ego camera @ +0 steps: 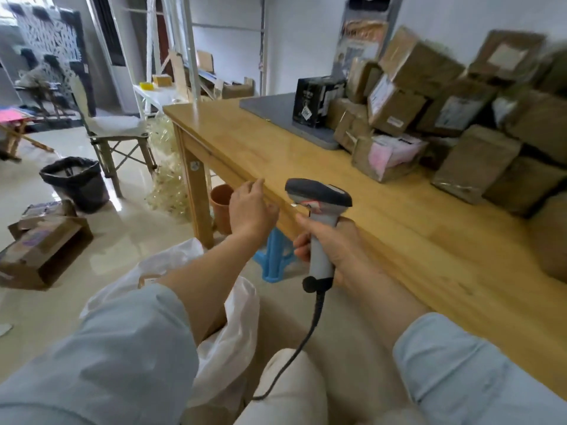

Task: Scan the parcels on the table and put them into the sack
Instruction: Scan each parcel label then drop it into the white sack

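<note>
Head camera is showing the right hand (pixel 333 245) gripping the gray scanner (pixel 319 196), the left hand (pixel 251 208) at its 9 o'clock hanging loose and empty, brown parcels (pixel 423 69) sitting piled on the table (pixel 245 142) at 2 o'clock, and the white sack (pixel 228 342) lying at 7 o'clock.

The walls (pixel 233 41) are white and plain. The floor (pixel 129 234) is of pale glossy tiles that reflect the light. A long tabletop (pixel 306 167) of light wood runs towards the right edge, on square legs. Near its far end stands a folding chair (pixel 113 127) with a white seat, and beside that a black bin (pixel 75 182). Under the tabletop are a brown clay pot (pixel 219 207) and a blue plastic stool (pixel 274 256). A white metal rack (pixel 187 50) stands behind. An open cardboard box (pixel 43 250) lies on the floor at the left.
</note>
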A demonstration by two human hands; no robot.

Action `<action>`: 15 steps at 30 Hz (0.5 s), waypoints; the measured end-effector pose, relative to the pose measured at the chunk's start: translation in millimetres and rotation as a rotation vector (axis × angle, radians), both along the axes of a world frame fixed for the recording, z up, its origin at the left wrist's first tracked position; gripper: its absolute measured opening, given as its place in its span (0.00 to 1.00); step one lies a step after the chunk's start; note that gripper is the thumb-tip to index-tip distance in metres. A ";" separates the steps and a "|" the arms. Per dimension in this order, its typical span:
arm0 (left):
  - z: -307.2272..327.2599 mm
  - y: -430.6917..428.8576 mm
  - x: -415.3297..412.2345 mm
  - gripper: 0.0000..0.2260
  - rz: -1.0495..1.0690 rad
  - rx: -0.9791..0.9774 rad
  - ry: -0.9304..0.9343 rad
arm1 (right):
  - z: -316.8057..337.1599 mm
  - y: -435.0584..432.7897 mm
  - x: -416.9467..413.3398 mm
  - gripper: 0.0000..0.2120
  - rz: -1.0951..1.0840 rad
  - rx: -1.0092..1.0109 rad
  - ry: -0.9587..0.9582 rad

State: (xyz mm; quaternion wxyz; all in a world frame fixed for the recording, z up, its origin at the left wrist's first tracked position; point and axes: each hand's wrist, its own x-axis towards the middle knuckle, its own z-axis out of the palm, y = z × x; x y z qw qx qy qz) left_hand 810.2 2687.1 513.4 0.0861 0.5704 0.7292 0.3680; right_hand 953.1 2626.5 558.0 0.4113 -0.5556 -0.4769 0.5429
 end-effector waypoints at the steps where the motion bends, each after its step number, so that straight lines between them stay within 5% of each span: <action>1: 12.6 3.0 12.3 0.26 -0.037 0.021 0.008 | 9.4 0.2 12.0 0.10 -0.024 0.011 0.005; 15: 83.5 117.6 162.5 0.33 -0.304 -0.154 -0.232 | 61.6 70.6 161.9 0.09 -0.380 -0.058 0.316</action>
